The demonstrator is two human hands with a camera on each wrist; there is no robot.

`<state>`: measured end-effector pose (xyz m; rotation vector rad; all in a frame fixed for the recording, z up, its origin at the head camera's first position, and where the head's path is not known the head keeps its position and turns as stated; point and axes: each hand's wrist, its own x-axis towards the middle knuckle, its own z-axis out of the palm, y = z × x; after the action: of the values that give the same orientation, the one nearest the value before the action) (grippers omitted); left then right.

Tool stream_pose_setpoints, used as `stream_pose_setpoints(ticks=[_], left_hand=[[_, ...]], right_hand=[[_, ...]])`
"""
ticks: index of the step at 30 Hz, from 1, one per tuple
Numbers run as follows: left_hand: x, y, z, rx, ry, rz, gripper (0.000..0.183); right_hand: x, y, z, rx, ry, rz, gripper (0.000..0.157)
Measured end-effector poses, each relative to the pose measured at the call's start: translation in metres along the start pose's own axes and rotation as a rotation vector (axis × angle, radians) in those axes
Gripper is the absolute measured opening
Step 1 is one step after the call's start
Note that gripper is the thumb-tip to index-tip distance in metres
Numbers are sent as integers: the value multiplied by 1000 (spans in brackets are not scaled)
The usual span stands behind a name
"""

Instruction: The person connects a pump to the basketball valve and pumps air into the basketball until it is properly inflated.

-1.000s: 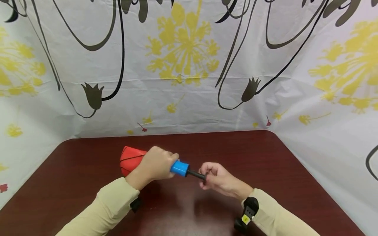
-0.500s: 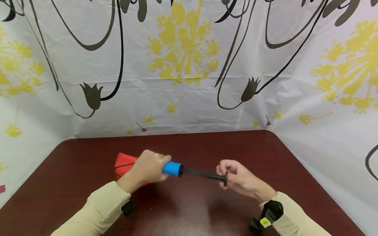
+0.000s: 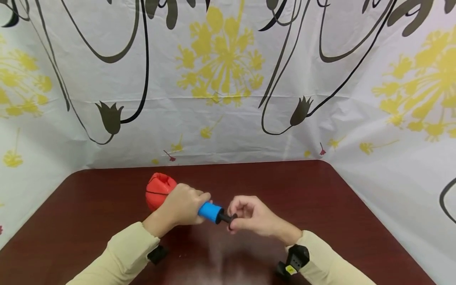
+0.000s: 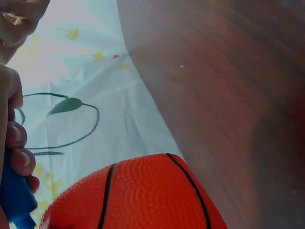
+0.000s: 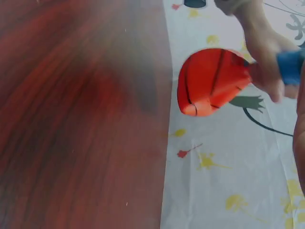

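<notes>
Pump (image 3: 211,212), one, hand-worked: blue barrel, short visible length of black rod (image 3: 225,217), small black handle (image 3: 232,222) at the rod's end; held a little left of centre over the table, tilted, with the handle end to the right and nearer, the other end to the left and farther. Left hand (image 3: 183,206), one: fingers curled around the blue barrel in a full grip, back of the hand uppermost. Right hand (image 3: 254,217), one: thumb and bent fingers pinching the handle, just beside the right end of the barrel. Ball (image 3: 158,190), one, red with black lines: just beyond and to the left of the left hand, toward the far edge; slack, with folds at its top in the head view and a pebbled skin in the left wrist view; its join with the pump is hidden by the left hand, and whether it touches the wood cannot be told. Sleeves, two, pale yellow: left sleeve (image 3: 124,249) and right sleeve (image 3: 329,257). Wrist devices, two, black, one at each cuff; the right device (image 3: 298,257) bears a yellow label (image 3: 290,270). Table (image 3: 278,182), one, dark reddish brown, glossy, rounded far corners. Cloth (image 3: 246,138), white, creased, behind the table and along both sides, printed with yellow flowers, dark stems and small red blossoms.
</notes>
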<state>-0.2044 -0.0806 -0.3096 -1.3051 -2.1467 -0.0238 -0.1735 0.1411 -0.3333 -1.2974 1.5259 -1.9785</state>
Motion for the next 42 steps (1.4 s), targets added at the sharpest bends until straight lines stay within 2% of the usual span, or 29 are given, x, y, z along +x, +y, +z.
stream_pose_setpoints(ticks=[4, 7, 10, 12, 15, 18, 21, 26, 28, 31, 34, 37, 40, 42], left_hand=[[-6, -1, 5, -21, 19, 10, 32], [-12, -8, 3, -17, 15, -17, 32], [-17, -14, 0, 0, -4, -47, 33], [-17, -13, -1, 18, -15, -55, 34], [-10, -6, -4, 34, -9, -50, 31], [-2, 0, -5, 39, 31, -40, 27], [1, 3, -4, 27, 51, -38, 27], [-7, -2, 1, -9, 37, -2, 31], [-10, -6, 1, -11, 46, 1, 32], [-15, -12, 1, -4, 56, -30, 32], [-19, -11, 2, -1, 24, -54, 31], [-17, -2, 4, -17, -38, -61, 29], [-10, 8, 5, -30, -83, -62, 27], [-6, 12, 6, -33, -90, -67, 27]], right_hand=[[-16, -12, -5, 41, 20, 26, 19], [-32, -21, -15, 131, -16, 1, 14], [-41, -20, -21, 216, -51, -17, 10], [-40, -12, -20, 227, -67, -25, 9], [-27, 3, -13, 212, -59, -30, 12], [-11, 12, -5, 164, -16, -36, 13], [-3, 11, 0, 112, 50, -20, 11], [-15, -5, -2, 86, 77, 51, 7], [-26, -12, -6, 111, 62, 52, 7], [-41, -19, -16, 173, 42, 47, 5], [-46, -14, -24, 262, -6, 56, 5], [-40, 0, -27, 293, -45, 59, 11], [-26, 14, -22, 225, -41, 63, 12], [-19, 18, -17, 165, -7, 73, 12]])
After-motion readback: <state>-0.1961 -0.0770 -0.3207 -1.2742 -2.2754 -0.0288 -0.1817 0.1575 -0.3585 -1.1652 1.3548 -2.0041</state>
